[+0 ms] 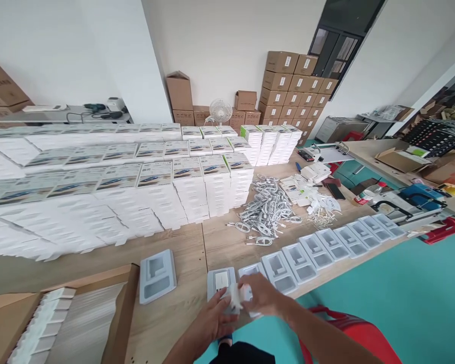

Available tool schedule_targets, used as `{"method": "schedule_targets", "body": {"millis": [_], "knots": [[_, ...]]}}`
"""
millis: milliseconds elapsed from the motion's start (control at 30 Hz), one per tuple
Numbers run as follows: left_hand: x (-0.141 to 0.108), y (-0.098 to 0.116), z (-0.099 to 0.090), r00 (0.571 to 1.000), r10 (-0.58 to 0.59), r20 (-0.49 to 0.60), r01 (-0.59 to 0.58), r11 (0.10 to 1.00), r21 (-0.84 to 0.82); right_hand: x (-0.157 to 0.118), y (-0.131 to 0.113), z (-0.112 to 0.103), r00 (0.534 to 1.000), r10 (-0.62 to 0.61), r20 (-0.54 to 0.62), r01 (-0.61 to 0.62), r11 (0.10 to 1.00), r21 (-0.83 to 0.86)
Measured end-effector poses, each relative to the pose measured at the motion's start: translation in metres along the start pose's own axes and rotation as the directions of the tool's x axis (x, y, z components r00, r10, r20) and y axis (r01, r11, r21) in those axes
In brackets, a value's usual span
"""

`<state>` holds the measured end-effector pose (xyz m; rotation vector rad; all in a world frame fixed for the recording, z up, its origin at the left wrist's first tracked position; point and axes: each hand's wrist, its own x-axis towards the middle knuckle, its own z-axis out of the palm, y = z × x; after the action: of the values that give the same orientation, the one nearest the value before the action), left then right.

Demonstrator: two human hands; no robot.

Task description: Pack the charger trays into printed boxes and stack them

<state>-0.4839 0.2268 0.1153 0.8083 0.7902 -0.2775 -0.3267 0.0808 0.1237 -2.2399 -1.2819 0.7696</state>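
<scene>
My left hand [212,319] and my right hand [264,294] meet at the near table edge over a white plastic tray [220,281]. Both hands close around a small white part [238,295] just above that tray. The part is blurred and I cannot make out what it is. A row of several more white trays [326,250] runs from my right hand toward the right along the table edge. One single tray [157,275] lies to the left of my hands.
Tall stacks of white printed boxes [129,192] fill the left and back of the wooden table [189,247]. A heap of white cables [267,210] lies mid-table. An open carton of trays [72,318] sits front left. Brown cartons [291,88], a fan [220,111], a red stool [358,333].
</scene>
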Motion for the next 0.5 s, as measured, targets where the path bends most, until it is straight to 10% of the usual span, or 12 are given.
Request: {"method": "schedule_targets", "body": {"millis": [200,500], "knots": [[-0.002,-0.005,-0.012,0.997,0.029,-0.07,-0.015,0.982,0.187,0.019,0.066,-0.021,0.999,-0.033,0.026,0.039,0.971,-0.237],[-0.048,-0.005,-0.039,0.983,0.106,-0.152,-0.09,0.99,0.107,0.018,0.077,-0.008,0.971,-0.171,0.164,0.222,0.897,-0.383]]}}
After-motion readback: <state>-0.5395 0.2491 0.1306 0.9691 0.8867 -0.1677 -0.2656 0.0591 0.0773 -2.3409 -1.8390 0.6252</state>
